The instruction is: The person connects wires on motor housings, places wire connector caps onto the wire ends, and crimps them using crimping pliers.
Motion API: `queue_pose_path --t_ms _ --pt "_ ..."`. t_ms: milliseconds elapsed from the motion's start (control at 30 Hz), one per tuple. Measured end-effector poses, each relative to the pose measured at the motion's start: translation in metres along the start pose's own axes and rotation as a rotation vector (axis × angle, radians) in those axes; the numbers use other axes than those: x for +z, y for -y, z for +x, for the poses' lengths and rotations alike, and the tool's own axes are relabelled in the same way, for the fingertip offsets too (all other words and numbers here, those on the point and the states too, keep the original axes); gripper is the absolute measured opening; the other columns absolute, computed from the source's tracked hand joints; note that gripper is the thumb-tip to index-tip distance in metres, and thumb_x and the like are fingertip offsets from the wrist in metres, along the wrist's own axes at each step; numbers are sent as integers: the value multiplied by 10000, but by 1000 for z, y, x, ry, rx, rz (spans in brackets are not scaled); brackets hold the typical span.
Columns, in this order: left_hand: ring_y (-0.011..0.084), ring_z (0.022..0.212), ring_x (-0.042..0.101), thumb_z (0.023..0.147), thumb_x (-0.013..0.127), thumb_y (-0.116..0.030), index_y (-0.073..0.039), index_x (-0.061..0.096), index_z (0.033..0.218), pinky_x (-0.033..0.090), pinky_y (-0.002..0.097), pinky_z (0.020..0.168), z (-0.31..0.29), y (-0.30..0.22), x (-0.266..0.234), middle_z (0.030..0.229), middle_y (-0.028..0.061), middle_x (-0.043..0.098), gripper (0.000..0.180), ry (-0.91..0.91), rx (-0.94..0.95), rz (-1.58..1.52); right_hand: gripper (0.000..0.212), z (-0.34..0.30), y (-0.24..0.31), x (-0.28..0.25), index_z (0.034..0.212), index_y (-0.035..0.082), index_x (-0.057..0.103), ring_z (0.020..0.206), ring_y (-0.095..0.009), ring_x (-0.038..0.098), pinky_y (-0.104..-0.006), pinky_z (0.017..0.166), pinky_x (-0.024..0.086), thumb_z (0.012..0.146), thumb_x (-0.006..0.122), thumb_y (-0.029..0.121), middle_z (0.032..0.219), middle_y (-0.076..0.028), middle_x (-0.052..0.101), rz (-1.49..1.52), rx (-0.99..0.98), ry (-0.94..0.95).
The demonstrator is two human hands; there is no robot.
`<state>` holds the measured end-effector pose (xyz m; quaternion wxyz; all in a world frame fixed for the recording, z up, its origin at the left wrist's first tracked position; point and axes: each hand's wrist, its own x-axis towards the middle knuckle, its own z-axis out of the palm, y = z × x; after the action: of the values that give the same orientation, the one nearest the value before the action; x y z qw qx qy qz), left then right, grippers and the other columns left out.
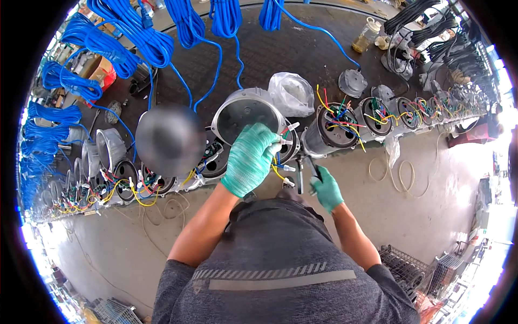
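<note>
My left hand [250,159], in a green knitted glove, is closed at the front edge of the bench. Its fingertips pinch a wire with a white connector [285,141] at the mouth of a motor-like metal housing [290,147]. More wires, yellow and blue, hang below, ending in white connectors [289,168]. Behind that hand stands a grey round metal cover [245,116], its hollow side toward me. Lower right, my right hand [327,190], gloved in green, is wrapped round a dark-handled tool [311,166]; its exact kind is unclear.
Similar housings [339,127] with coloured wires line the bench edge on both sides. Coiled blue cables [225,19] lie along the back left, black cables [413,13] at the back right. A plastic bag [291,94] and a bottle [366,35] stand on the dark bench top [270,54].
</note>
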<state>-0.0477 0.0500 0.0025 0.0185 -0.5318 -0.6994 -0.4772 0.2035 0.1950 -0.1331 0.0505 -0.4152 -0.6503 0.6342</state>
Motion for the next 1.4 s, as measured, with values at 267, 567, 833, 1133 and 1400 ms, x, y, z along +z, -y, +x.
queue_pose_path --t_ms 267,567,833,1133,1400 --pt "309 850 630 842 810 -22 -65 771 983 515 421 765 2 -3 -2 912 95 660 152 -7 -18 15 260 -86 90 -37 1166 51 565 1082 -144 574 -338 1009 461 972 697 165 1084 1 567 237 -235 -29" --pt "354 878 621 806 795 3 -46 738 993 521 457 787 -1 -4 -2 948 115 658 202 17 -68 10 666 -74 119 3 1405 35 491 1163 -259 643 -415 1116 472 756 606 -61 1244 -108 624 535 -74 154" --pt "321 864 639 840 801 -5 -69 774 987 520 421 789 1 -5 0 931 103 665 163 -13 -37 14 957 -53 122 29 1673 45 281 1287 -168 558 -233 1069 426 799 648 -88 1547 -139 520 -14 -295 179" --pt "324 856 639 823 816 0 -61 767 982 522 415 777 1 -4 0 924 107 662 177 -29 -19 13 905 -46 131 47 1655 -10 271 1270 -166 549 -311 1046 498 872 724 -34 1524 -167 532 -281 -380 85" --pt "330 855 642 806 826 -5 -50 758 966 522 427 778 1 -5 0 918 112 663 179 -24 -31 27 897 -41 136 48 1653 -36 248 1380 -231 522 -337 1138 447 882 705 -40 1572 -212 490 -241 -431 130"
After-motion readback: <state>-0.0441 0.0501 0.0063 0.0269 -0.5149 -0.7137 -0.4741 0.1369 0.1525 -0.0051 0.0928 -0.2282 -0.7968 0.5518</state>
